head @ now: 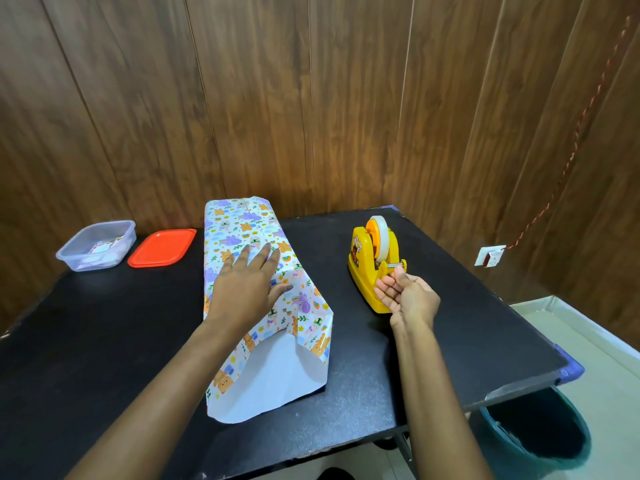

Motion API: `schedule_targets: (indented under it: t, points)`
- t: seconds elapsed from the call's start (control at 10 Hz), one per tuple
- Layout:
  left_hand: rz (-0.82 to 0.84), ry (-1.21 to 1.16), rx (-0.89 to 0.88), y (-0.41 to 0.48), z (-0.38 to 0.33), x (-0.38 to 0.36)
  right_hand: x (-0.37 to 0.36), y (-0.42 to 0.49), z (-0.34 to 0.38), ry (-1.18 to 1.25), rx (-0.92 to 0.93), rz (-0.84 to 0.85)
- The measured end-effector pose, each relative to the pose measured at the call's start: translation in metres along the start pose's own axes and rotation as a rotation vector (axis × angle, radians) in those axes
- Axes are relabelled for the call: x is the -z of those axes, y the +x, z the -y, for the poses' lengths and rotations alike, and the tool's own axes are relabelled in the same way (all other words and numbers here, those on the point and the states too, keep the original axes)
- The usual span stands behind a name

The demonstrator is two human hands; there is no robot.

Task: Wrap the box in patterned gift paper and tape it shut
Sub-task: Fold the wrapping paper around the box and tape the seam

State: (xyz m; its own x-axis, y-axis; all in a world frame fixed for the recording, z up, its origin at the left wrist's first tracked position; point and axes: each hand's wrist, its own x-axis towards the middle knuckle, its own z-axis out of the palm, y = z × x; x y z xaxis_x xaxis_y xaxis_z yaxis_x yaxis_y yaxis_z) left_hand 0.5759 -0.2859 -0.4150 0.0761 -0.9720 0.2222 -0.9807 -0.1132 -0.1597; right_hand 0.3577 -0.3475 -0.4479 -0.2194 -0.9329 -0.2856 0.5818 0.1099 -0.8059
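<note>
Your left hand (pixel 247 285) lies flat on top of the gift paper (pixel 242 226). Its fingers are straight and a little spread, and they press the paper down. The box is hidden inside the paper, so you cannot see it. The bundle lies in the middle of the black table (pixel 104 341) and runs from near to far. At the near end the paper sticks out past the box and hangs open, and you can see its white inside.

Your right hand (pixel 407 299) is at the near end of the yellow tape holder (pixel 363 268), which sits to the right of the bundle. Your fingers are curled, and your thumb and first finger pinch the tape (pixel 382 237) by the metal cutter.

Far on the left are a clear tub (pixel 79 251) and a red lid (pixel 162 247), side by side
</note>
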Motion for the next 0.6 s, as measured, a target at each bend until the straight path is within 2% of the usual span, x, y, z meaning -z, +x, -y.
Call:
schedule_targets:
  t: [0.3,0.5,0.6]
  points:
    - [-0.011,-0.021,-0.002,0.001,0.0,0.001,0.005,0.003,0.012,-0.253,0.094,0.044]
    - [-0.012,0.002,0.002,0.001,-0.001,0.001,-0.001,0.0,0.001,0.076,-0.055,0.045]
    - [-0.015,0.01,-0.006,0.001,-0.003,0.001,-0.005,0.001,-0.008,0.235,-0.037,0.004]
